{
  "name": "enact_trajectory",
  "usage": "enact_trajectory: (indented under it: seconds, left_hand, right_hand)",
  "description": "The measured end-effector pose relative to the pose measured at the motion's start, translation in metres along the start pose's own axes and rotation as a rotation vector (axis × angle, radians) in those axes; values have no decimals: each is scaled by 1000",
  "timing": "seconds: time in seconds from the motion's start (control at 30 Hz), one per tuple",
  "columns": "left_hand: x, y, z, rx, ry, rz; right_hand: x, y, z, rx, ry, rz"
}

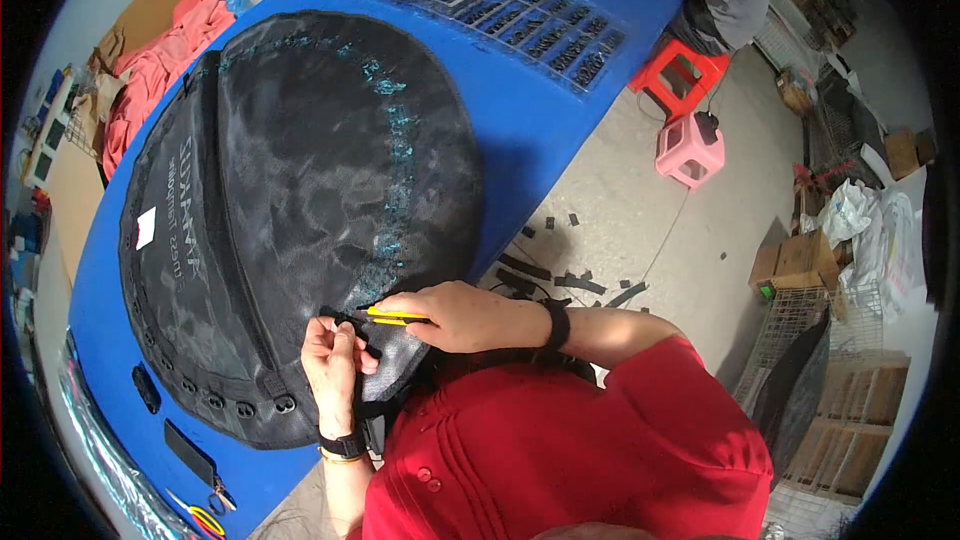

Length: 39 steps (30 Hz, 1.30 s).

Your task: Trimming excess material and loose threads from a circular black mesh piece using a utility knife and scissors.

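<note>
A large round black bag (300,170) lies flat, with a zipper line across it and worn bluish patches. At its near edge, my right hand (458,317) grips a yellow utility knife (398,317), its tip pointing left. My left hand (335,358) pinches a small black strip-like piece (342,319) just left of the knife tip. Whether the blade touches that piece I cannot tell. Along the bag's lower left rim sit several small black fittings (246,409). Both hands rest over the bag's surface.
The blue table (540,155) holds trays of small black parts (500,5), scissors (205,520) and a flat black rectangle (190,453). Black scraps (580,283) litter the floor on the right. Beyond stand a pink stool (690,152), a red stool (680,78) and a seated co-worker (735,0).
</note>
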<state>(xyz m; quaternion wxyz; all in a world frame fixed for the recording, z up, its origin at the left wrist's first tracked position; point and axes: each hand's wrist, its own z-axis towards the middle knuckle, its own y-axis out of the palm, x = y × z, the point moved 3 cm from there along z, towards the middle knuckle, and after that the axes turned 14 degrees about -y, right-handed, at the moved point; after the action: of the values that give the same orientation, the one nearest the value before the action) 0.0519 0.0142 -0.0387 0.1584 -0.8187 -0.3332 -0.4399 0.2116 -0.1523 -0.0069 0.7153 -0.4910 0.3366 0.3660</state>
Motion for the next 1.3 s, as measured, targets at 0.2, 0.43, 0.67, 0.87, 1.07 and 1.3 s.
enact_trajectory:
  seconds: [0.2,0.43,0.67,0.87,1.07,1.3]
  left_hand:
    - [-1,-2,0,8,12,14]
    - [0,1,1,-4,7,-9]
    - [-3,-3,3,-4,3,-9]
    - [-5,-4,5,-3,11,-5]
    - [-2,-3,2,8,15,20]
    - [-4,-4,3,16,11,24]
  right_hand:
    - [0,1,1,19,-35,-19]
    - [0,-1,1,17,-33,-31]
    - [3,2,1,6,-38,-20]
    - [2,-1,1,21,-49,-10]
    - [2,-1,-1,0,-31,-26]
    - [6,3,-1,6,-49,-38]
